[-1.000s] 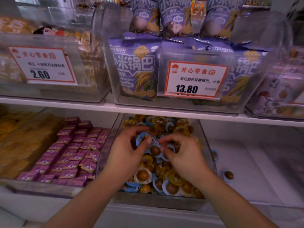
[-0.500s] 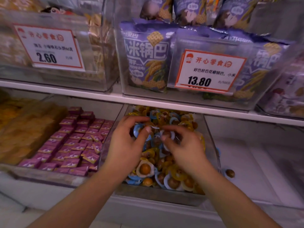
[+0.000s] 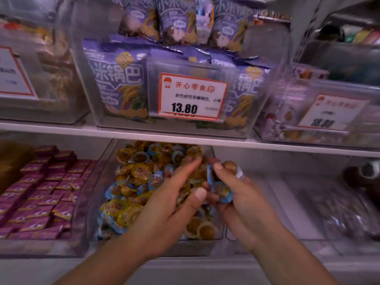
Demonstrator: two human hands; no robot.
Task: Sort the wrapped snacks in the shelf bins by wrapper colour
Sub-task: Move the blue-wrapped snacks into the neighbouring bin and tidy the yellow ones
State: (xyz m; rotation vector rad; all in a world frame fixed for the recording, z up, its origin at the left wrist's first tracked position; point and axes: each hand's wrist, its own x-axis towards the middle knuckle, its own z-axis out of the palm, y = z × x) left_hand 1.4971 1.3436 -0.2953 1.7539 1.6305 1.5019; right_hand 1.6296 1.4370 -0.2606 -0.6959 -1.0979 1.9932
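A: How will those small round snacks in crinkly blue and yellow film wrappers (image 3: 144, 177) handle?

B: Light and slippery, I'd judge, with a hard ball inside loose film. Best pinched by the flat wrapper rim. They lie heaped in the clear plastic bin (image 3: 213, 239) at lower centre.

A: And the hands?

B: The right hand (image 3: 240, 200) is clamped on a few blue-wrapped pieces (image 3: 223, 192), just right of centre. The left hand (image 3: 170, 204) rests on the heap, fingers loosely spread.

A: The setting?

B: White shop shelving (image 3: 185, 138); purple square packets (image 3: 45, 192) lower left, a price card (image 3: 192, 95) above.
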